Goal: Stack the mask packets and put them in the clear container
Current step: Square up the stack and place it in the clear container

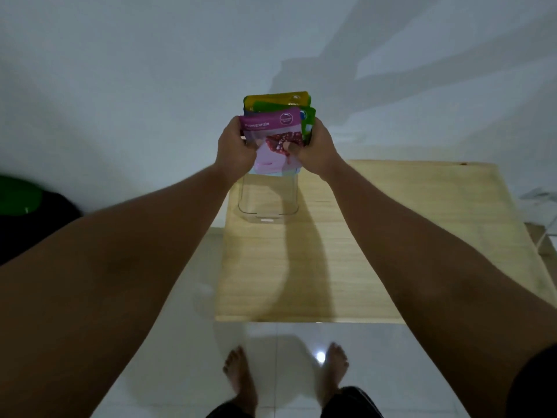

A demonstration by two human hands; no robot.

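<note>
Both hands (238, 146) gripping mask packets (272, 137), wooden table (391, 236), white floor (168, 342)

Below me a pale wooden bench (391, 236) stands against a plain white wall (150, 55), which carries long grey shadows. My bare feet (239, 375) rest on glossy white floor tiles (168, 342) that catch a bright spot of light. At far left sits something dark with a green top (18, 194), too blurred to identify.
</note>
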